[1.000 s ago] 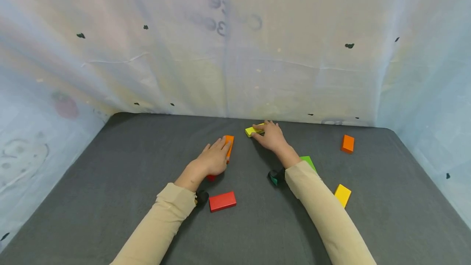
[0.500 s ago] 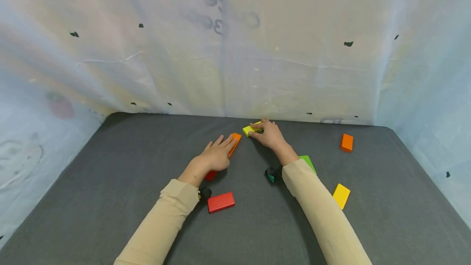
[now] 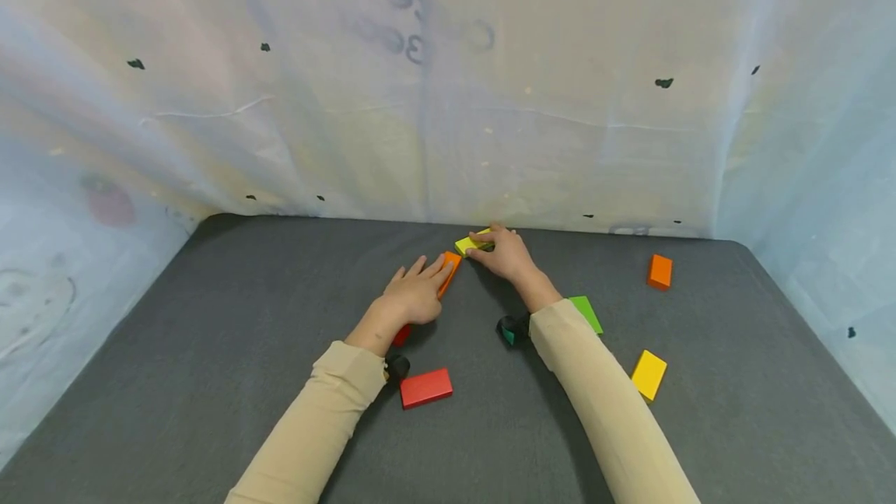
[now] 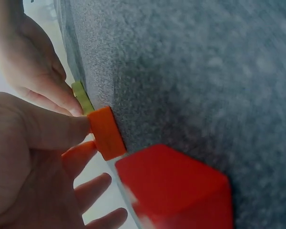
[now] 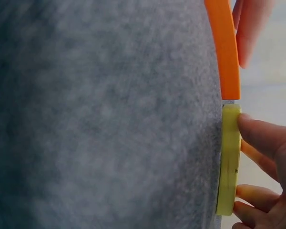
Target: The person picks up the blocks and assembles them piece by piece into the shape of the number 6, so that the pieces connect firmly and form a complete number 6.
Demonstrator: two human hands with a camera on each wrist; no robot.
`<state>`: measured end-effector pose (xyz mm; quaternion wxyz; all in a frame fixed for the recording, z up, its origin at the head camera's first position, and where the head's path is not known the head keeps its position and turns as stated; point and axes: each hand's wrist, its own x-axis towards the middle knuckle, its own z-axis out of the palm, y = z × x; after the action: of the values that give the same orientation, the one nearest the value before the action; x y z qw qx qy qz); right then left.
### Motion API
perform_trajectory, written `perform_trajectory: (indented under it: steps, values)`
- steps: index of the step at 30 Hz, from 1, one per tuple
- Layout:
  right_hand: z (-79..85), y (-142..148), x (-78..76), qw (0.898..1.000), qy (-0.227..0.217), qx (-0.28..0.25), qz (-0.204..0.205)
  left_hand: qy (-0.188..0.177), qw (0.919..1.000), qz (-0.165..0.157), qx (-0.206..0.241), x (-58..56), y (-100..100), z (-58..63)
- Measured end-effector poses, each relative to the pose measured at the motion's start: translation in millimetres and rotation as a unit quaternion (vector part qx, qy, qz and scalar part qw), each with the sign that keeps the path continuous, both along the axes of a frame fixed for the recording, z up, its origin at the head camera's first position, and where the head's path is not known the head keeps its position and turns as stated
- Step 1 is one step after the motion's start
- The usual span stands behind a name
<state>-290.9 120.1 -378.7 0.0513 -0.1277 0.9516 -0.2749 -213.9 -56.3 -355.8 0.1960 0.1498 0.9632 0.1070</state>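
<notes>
In the head view my left hand (image 3: 413, 298) spreads its fingers over an orange block (image 3: 453, 274). The left wrist view shows its thumb and index finger at the edges of that block (image 4: 107, 133). My right hand (image 3: 505, 255) pinches a yellow block (image 3: 465, 246) near the table's far edge. Only a narrow gap parts the ends of the yellow block (image 5: 229, 157) and the orange block (image 5: 227, 52) in the right wrist view. A red block (image 4: 181, 191) stands just beyond the orange one's other end, mostly hidden under my left hand in the head view.
Another red block (image 3: 426, 388) lies nearer, by the left wrist. A green block (image 3: 586, 314) and a deeper yellow block (image 3: 649, 374) lie beside the right sleeve. Farther right is a second orange block (image 3: 659, 271). A pale sheet (image 3: 546, 115) hangs behind the grey table (image 3: 245, 302).
The orange block has turned, its far end swinging right, with my left hand following. My right hand has brought the yellow block slightly left, closer to the orange block's end.
</notes>
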Motion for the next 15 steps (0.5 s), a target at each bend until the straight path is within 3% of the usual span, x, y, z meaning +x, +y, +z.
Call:
perform_trajectory:
  steps: [15]
  values:
    - [1.5, -2.8, 4.0, 1.0, -0.009, -0.01, -0.003, 0.007, 0.9999, 0.007, -0.007, -1.1, 4.2, -4.3]
